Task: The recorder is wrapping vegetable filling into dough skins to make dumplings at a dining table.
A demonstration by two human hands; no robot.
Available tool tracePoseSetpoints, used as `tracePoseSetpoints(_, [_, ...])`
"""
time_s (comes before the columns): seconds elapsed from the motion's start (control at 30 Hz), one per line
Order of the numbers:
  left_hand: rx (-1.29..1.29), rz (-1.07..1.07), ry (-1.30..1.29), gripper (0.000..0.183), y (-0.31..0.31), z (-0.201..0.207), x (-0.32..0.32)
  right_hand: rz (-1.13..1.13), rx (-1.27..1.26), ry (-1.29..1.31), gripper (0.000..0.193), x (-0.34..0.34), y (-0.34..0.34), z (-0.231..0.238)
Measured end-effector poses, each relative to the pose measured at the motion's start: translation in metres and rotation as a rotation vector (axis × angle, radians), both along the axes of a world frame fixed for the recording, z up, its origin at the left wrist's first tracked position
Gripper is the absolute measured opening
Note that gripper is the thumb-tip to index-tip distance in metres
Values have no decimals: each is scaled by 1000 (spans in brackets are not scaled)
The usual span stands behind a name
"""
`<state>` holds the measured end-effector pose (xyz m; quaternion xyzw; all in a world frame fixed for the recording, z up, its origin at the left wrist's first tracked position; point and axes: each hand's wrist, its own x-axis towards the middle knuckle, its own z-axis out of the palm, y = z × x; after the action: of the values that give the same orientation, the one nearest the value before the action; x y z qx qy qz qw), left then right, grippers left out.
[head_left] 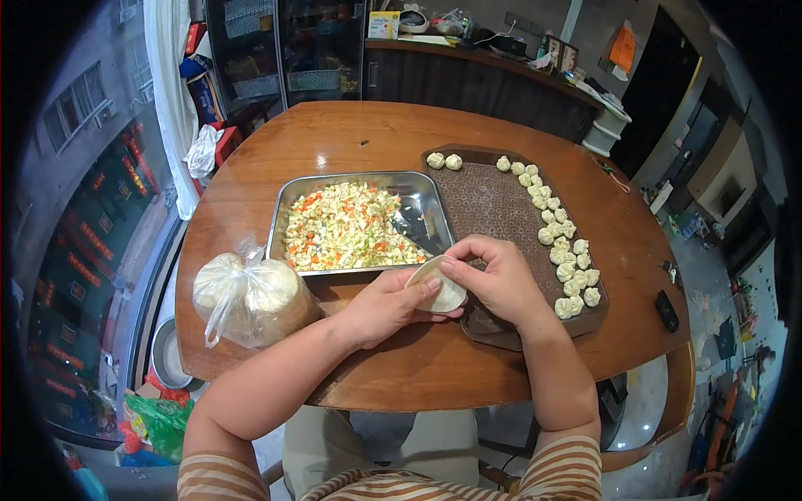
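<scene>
A round, pale dumpling wrapper (444, 294) is held between my two hands in front of the metal pan. My left hand (393, 302) supports it from below with the thumb on its face. The fingers of my right hand (493, 271) pinch its upper right edge. Chopped filling (347, 225), pale with orange and green bits, fills most of the rectangular steel pan (409, 182). To the right, a brown tray (484, 209) carries several pleated dumplings (564, 271) along its right side, with two more at its far left corner.
A tied clear plastic bag (251, 296) of round wrappers sits at the left of the wooden table (334, 134). A black oblong object (666, 311) and a cord (614, 177) lie near the right edge. A metal basin (170, 355) stands below the table's left side.
</scene>
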<state>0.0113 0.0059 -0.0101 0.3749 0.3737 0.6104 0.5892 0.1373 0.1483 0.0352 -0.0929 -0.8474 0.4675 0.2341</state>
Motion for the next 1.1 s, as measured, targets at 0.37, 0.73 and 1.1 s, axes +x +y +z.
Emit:
tracePoseSetpoints(0.37, [6, -25, 0, 41, -1, 1, 0, 7, -7, -6, 17, 1, -4, 2])
tracePoseSetpoints(0.73, [27, 4, -21, 41, -2, 2, 1, -22, -7, -31, 19, 1, -1, 3])
tracePoseSetpoints(1.1, [16, 4, 30, 47, -1, -2, 1, 13, -125, -28, 18, 2, -10, 10])
